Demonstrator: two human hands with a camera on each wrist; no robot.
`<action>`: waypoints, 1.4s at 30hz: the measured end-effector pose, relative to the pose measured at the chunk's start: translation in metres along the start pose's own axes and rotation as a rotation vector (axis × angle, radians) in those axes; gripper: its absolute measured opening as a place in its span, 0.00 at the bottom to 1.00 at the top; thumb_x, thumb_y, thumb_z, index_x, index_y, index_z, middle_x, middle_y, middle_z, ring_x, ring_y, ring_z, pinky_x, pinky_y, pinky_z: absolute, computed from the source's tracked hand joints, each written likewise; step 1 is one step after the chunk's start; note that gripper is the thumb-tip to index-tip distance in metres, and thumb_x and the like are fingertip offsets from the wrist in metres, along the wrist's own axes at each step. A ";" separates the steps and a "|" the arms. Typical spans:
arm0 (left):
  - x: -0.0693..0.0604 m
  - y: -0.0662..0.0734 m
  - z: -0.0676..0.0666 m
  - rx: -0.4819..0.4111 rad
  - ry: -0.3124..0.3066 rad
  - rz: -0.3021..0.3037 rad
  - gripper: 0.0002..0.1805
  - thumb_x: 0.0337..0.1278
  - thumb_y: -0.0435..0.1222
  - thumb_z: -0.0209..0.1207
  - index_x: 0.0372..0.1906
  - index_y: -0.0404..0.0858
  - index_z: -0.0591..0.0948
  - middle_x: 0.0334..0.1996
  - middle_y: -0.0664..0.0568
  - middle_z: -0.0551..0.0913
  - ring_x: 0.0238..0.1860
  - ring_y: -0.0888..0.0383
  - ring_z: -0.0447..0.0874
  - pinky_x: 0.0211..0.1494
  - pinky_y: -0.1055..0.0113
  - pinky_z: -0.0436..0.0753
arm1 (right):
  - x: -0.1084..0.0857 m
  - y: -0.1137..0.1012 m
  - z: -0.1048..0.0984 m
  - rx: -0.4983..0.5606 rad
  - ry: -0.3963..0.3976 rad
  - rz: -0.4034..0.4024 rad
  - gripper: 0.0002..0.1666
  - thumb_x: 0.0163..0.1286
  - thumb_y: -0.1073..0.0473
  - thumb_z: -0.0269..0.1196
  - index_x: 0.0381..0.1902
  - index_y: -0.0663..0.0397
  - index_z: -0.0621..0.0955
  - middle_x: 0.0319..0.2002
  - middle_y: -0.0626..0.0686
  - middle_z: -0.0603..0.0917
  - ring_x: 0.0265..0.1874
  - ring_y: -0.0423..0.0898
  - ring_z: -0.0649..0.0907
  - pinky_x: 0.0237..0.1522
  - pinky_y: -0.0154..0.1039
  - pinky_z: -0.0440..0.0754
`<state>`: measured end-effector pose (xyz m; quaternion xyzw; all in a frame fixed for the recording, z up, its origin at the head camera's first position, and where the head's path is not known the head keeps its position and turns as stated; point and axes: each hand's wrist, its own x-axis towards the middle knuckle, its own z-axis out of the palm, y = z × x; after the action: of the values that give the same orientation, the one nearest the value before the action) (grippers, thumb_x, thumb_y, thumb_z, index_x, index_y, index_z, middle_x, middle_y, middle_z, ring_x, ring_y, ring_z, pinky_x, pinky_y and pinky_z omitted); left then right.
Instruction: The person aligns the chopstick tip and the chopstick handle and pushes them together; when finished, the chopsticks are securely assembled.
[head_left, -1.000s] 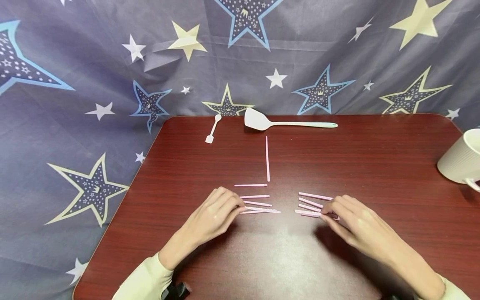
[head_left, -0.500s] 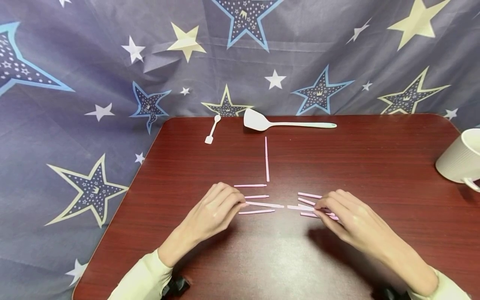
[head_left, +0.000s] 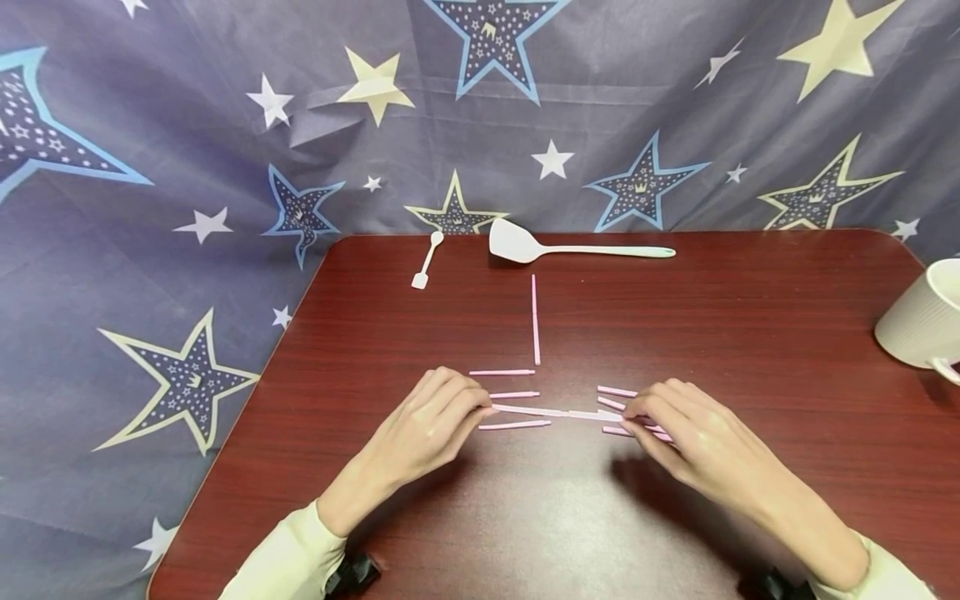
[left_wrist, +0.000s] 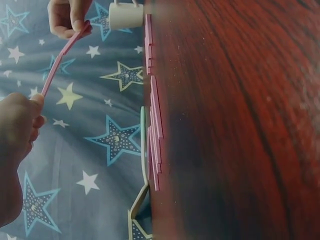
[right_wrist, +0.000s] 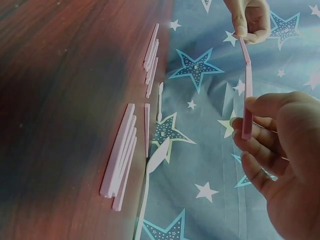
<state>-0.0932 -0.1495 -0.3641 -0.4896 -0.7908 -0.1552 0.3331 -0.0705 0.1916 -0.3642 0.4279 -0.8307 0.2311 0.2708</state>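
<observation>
Just below the middle of the head view, the left hand (head_left: 435,421) pinches a pink stick (head_left: 528,410) near its left end, thumb and forefinger drawn together with only the stick between them. Opposite it, right of centre, the right hand (head_left: 693,429) grips a second pink stick (head_left: 591,415), its thumb pressed against bent fingers that leave small gaps between one another. The two sticks appear to meet end to end between the hands. Both wrist views show them raised clear of the tabletop (head_left: 562,525), with a slight bend at the join; whether one end fits inside the other cannot be told.

On the tabletop, three loose sticks (head_left: 504,372) show near the left hand, roughly parallel. Several more sticks (head_left: 617,391) lie by the right hand, partly hidden by it. Higher in the frame, a longer pink rod (head_left: 535,321) points up the picture, well apart from both hands.

Along the far edge, upper centre, lies a white spatula (head_left: 517,242), its handle toward the right; a small white scoop (head_left: 425,262) slants to its left. At the right edge stands a ribbed white mug (head_left: 915,321). Starry cloth (head_left: 465,142) fills the background.
</observation>
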 end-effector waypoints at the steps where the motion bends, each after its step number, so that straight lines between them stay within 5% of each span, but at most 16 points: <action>1: 0.000 0.000 0.000 0.002 -0.001 0.002 0.13 0.81 0.36 0.50 0.40 0.35 0.81 0.36 0.52 0.82 0.39 0.52 0.80 0.42 0.61 0.79 | 0.000 0.000 0.000 -0.004 -0.004 0.002 0.24 0.85 0.46 0.49 0.39 0.56 0.83 0.35 0.45 0.83 0.34 0.44 0.81 0.42 0.41 0.76; 29: 0.000 -0.001 0.001 -0.028 0.002 0.017 0.13 0.81 0.36 0.50 0.41 0.34 0.81 0.36 0.53 0.82 0.38 0.53 0.81 0.43 0.62 0.80 | 0.002 -0.003 0.002 -0.010 0.010 -0.037 0.22 0.85 0.49 0.49 0.38 0.56 0.82 0.33 0.44 0.81 0.31 0.43 0.78 0.39 0.40 0.75; 38: 0.001 0.002 0.003 -0.423 0.093 -0.215 0.02 0.70 0.33 0.64 0.40 0.39 0.82 0.35 0.55 0.83 0.38 0.59 0.81 0.42 0.68 0.81 | 0.000 -0.004 0.006 0.058 0.014 -0.011 0.22 0.85 0.47 0.50 0.41 0.56 0.83 0.35 0.43 0.81 0.33 0.41 0.79 0.41 0.37 0.76; 42: 0.004 0.005 0.005 -0.555 0.170 -0.335 0.11 0.56 0.23 0.70 0.39 0.39 0.83 0.34 0.54 0.84 0.38 0.58 0.83 0.44 0.67 0.81 | -0.002 -0.006 0.010 0.111 -0.001 0.048 0.23 0.84 0.45 0.50 0.43 0.53 0.85 0.37 0.42 0.82 0.35 0.39 0.79 0.41 0.34 0.77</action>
<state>-0.0921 -0.1416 -0.3651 -0.4099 -0.7573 -0.4576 0.2215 -0.0668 0.1835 -0.3722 0.4224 -0.8268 0.2832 0.2405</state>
